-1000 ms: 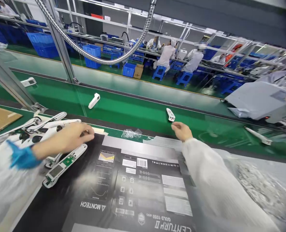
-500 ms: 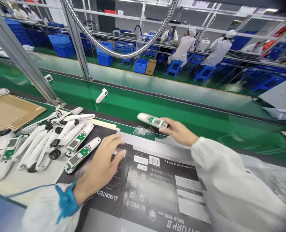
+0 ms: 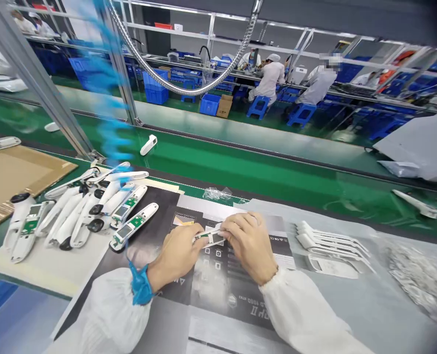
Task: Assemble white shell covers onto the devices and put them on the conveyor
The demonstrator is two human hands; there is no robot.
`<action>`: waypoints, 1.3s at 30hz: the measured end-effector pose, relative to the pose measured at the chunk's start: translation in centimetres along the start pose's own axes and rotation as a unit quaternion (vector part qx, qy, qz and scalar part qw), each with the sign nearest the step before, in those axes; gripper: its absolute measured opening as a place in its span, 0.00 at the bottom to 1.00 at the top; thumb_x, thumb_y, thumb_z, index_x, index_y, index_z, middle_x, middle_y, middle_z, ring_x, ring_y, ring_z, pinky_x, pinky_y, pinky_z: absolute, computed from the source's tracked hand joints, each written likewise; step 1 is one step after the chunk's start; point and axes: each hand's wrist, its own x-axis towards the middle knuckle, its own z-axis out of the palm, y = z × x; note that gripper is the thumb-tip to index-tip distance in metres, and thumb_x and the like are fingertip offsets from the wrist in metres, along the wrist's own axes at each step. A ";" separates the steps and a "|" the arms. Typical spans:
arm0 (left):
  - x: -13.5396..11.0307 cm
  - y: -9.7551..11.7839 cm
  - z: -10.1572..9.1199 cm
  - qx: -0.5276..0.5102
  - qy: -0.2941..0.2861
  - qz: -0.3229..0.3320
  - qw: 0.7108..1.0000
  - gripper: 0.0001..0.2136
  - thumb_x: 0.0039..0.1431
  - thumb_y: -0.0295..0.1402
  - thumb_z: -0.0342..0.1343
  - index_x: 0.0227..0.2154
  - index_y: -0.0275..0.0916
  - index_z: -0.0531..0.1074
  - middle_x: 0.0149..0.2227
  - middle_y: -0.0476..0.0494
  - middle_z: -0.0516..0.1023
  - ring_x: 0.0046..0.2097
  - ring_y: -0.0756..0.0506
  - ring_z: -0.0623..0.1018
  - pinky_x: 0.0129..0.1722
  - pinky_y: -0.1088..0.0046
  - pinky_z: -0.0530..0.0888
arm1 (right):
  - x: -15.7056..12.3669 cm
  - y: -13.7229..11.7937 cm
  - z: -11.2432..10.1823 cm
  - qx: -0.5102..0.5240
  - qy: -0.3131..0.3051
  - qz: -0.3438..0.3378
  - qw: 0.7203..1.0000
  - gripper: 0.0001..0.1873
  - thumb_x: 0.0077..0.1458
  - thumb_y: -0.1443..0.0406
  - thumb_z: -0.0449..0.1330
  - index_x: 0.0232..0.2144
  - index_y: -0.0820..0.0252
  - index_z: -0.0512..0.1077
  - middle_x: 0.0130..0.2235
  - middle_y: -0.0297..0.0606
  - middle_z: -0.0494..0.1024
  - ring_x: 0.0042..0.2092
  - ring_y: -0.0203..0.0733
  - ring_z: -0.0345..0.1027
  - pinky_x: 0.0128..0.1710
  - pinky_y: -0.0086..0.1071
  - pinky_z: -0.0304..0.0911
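A white handheld device housing (image 3: 215, 238), fitted with a green circuit board and a small display, is held between both hands over the dark printed cardboard (image 3: 218, 275). My left hand (image 3: 179, 253) pinches its left end, thumb against the board. On the right end, the fingers of my right hand (image 3: 248, 243) are closed and hide part of the housing. Left of my hands lie several similar white housings (image 3: 133, 223), some with boards showing, others with black round ends. To the right, several slim white shell halves (image 3: 332, 241) are lined up on a grey sheet.
A green conveyor belt (image 3: 240, 169) runs behind the bench, carrying white pieces. Clear plastic bits (image 3: 217, 193) lie near its edge. A bag of small parts (image 3: 417, 270) sits at the right. A blurred blue coiled hose (image 3: 111, 118) hangs at the left. People in white (image 3: 272, 76) sit beyond.
My right hand has brought the housing from beside the belt down over the cardboard. My left hand has moved right and closed on it. A blue coiled hose has come into view.
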 end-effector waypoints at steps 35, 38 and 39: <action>-1.4 0.8 -0.3 -0.386 -0.078 -0.153 0.906 0.22 0.52 0.52 0.60 0.38 0.38 0.70 0.31 0.48 0.74 0.25 0.52 0.66 0.26 0.74 0.63 | -15.1 16.0 -10.2 -0.125 -0.128 0.305 0.935 0.10 0.45 0.68 0.62 0.34 0.53 0.77 0.43 0.43 0.80 0.49 0.57 0.72 0.51 0.49 0.66; -1.5 1.3 0.3 -0.411 -0.077 -0.125 0.900 0.20 0.51 0.48 0.61 0.40 0.37 0.70 0.34 0.46 0.75 0.26 0.52 0.68 0.26 0.74 0.67 | -15.1 15.4 -10.6 -0.110 -0.134 0.297 0.939 0.01 0.45 0.63 0.62 0.24 0.52 0.73 0.34 0.45 0.79 0.42 0.61 0.73 0.44 0.53 0.67; -1.6 1.3 0.5 -0.416 -0.079 -0.119 0.898 0.20 0.51 0.47 0.61 0.40 0.37 0.70 0.34 0.45 0.75 0.26 0.52 0.69 0.27 0.74 0.67 | -14.9 14.9 -10.8 -0.105 -0.112 0.310 0.938 0.04 0.46 0.60 0.62 0.22 0.51 0.72 0.31 0.44 0.78 0.38 0.61 0.73 0.41 0.53 0.67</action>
